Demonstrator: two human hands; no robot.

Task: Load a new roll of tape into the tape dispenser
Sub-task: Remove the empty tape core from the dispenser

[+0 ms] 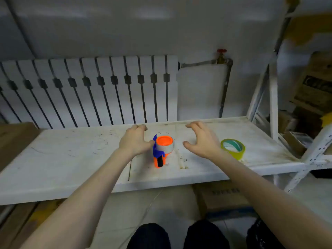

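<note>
The tape dispenser [160,159] is standing in the middle of a white shelf [71,159]. It is orange, with a blue part [155,149] on its left side. A grey roll of tape [167,148] is sitting round its orange top.

The left hand [133,140] is hanging just beside the dispenser. Its thumb tip is right at the blue part, but its bent fingers are not wrapping round anything. The right hand [202,141] is floating on the other side, near the dispenser and not touching it. Its fingers are spreading apart and holding nothing.

A yellow roll of tape [233,149] is lying flat on the shelf just past the right hand. A white radiator [89,90] is running along the wall behind. Brown boxes [316,87] are sitting on the far right.
</note>
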